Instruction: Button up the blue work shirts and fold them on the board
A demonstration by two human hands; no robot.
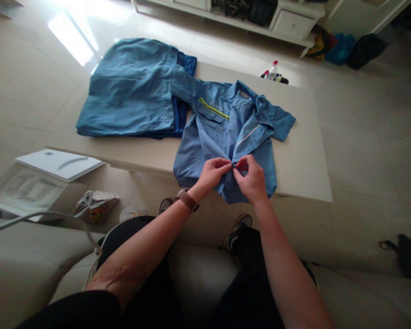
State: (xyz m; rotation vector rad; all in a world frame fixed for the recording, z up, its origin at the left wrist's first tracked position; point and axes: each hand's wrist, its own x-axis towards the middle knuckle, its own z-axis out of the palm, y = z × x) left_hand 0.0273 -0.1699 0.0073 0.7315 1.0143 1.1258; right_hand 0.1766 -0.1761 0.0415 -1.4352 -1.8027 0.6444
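Note:
A light-blue short-sleeved shirt (205, 141) lies front up on the low table, its collar pointing away from me and its hem hanging over the near edge. It has a yellow-green stripe on one chest side and a pale stripe on the other. My left hand (215, 172) pinches the front opening, with a brown-strapped watch on that wrist. Right beside it, my right hand (250, 176) also pinches the placket, fingertips almost meeting the left ones. Any button between the fingers is too small to make out.
Folded blue garments (130, 91) are stacked on the left of the low table (304, 151). Bottles with red caps (273, 68) show beyond its far edge. A white box (60, 163) and a plastic bag (96, 205) sit at left. A white cabinet (291, 25) stands across the floor.

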